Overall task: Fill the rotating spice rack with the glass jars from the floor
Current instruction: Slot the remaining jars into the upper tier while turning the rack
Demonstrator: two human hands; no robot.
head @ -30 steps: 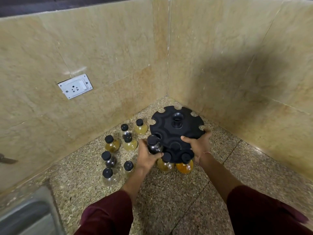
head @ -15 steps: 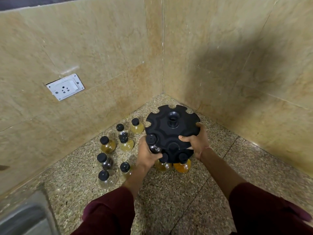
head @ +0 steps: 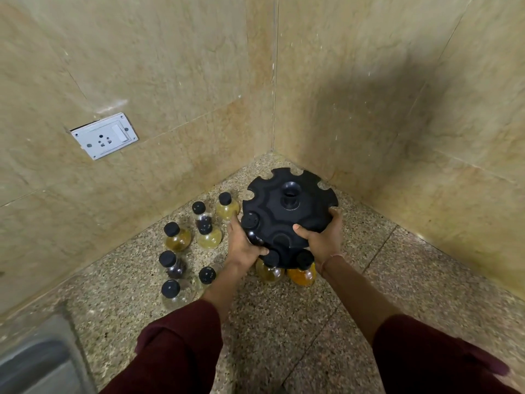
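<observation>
1. Now the left hand is closed around a dark jar at the left edge of the black spice rack, and the jar's cap already sits in a slot of the top disc.
2. On the other side, the right hand grips the rim of the rack, thumb on top, and holds it steady.
3. Two filled jars, a yellow jar and an orange jar, hang in the near slots.
4. Seven jars wait on the floor, just beside the rack on its left.
5. To do this step well, I think it is best to push the jar neck fully into the slot before the left hand lets go.
6. The right hand should keep the disc from turning, because the rack rotates easily.
7. After that, the disc can be turned so an empty slot faces the floor jars.
</observation>
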